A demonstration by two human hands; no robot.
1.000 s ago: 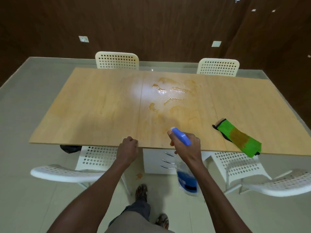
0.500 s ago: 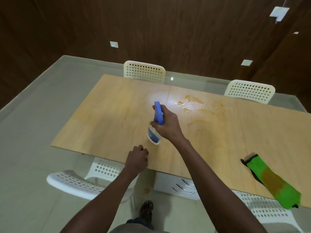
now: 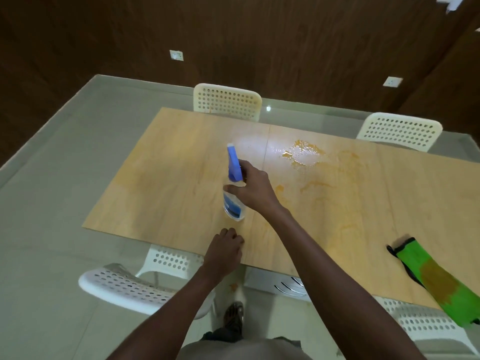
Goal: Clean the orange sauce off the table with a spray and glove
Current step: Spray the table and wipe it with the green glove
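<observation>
The right hand [image 3: 253,189] grips the spray bottle [image 3: 233,189] upright on the bench [image 3: 166,183], likely parking it. The left hand [image 3: 225,249], curled and holding nothing, rests at the near edge. Orange sauce [image 3: 302,155] lies toward the far edge; the glove [image 3: 439,281] lies near the near right corner, ready for wiping.
</observation>
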